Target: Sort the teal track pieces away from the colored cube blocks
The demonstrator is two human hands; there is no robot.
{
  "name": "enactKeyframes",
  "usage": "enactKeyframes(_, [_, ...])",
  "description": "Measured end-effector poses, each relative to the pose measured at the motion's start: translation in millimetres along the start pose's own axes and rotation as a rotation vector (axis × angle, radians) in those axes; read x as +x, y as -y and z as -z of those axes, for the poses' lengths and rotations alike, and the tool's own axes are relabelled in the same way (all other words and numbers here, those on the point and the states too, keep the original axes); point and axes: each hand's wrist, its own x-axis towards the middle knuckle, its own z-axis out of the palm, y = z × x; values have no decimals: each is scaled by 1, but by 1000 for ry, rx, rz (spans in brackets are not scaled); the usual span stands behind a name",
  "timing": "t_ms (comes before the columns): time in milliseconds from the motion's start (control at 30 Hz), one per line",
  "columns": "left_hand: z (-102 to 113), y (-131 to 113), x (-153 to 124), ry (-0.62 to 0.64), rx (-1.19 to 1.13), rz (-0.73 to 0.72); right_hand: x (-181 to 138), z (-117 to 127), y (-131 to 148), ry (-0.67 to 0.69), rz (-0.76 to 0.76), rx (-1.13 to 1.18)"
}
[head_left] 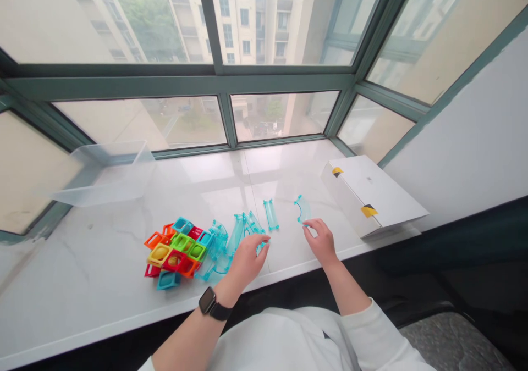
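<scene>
My left hand [248, 256], a dark watch on its wrist, is closed in a pinch at the right edge of a pile of clear blue track pieces [237, 236]. A bit of clear blue plastic shows at its fingertips; most of that piece is hidden. My right hand [320, 243] pinches the near end of a curved clear blue track piece [304, 209] on the white counter. Between the hands, a little farther off, lies a straight clear blue track piece [271, 215]. Left of the pile sit stacked coloured square frame blocks [177, 253], some holding balls.
A translucent plastic bin [109, 187] stands at the back left of the white marbled counter [103, 283]. At the right lies a white box [373, 192] with yellow-and-black tabs. Green-framed windows [284, 82] rise behind.
</scene>
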Motion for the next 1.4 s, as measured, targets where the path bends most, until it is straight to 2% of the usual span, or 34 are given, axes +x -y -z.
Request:
enactKeyframes(167, [-1, 0, 8, 23, 50, -5, 10, -21, -21, 44, -34, 17])
enactKeyframes(333, [-4, -1, 13, 39, 92, -14, 16, -46, -26, 119, -30, 38])
enactKeyframes(500, [-2, -2, 14, 30, 83, -21, 16, -60, -31, 193, -44, -14])
enactKeyframes(667, [9, 1, 10, -8, 65, -19, 11, -65, -36, 243, -55, -96])
enactKeyframes(967, [32, 8, -10, -65, 82, 35, 8, -67, -35, 220, -58, -136])
enactKeyframes(1233, [36, 15, -35, -103, 82, 42, 8, -66, -34, 205, -54, -142])
enactKeyframes(1400, [41, 24, -48, -190, 58, 89, 8, -67, -36, 200, -43, -148])
